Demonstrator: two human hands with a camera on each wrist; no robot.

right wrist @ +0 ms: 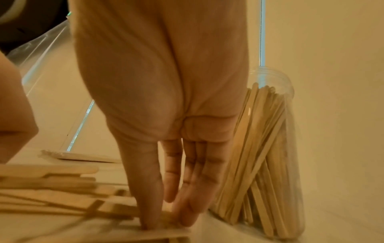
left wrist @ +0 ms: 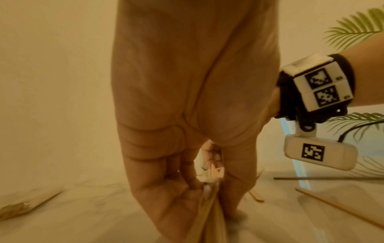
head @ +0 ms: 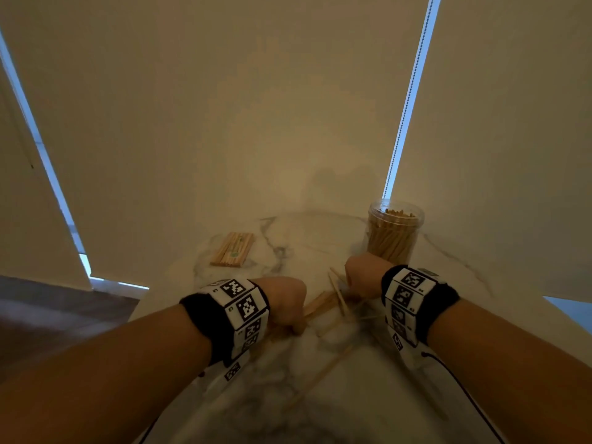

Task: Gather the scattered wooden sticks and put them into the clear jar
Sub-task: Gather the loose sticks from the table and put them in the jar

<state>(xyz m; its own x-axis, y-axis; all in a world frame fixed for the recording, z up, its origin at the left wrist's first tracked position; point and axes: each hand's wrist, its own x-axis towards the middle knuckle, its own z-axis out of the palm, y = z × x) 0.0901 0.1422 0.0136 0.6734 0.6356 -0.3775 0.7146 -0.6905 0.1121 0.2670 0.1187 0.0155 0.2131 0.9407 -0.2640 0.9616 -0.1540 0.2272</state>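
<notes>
From the head view, both hands are down on the white marble-patterned bench among the scattered flat pale wooden sticks. The left hand is fisted over one end of the pile, the right hand knuckles-up at the other. The clear round plastic jar, packed with upright sticks, stands just behind the right hand. A flat packet of sticks lies well off to the left.

The left wrist view shows the left hand with fingers and thumb curled round a bunch of sticks, pinching them together. Loose sticks lie at right.

The right wrist view shows the right hand with straight fingers and thumb closing on stick ends on the bench; the jar stands just beside it.
</notes>
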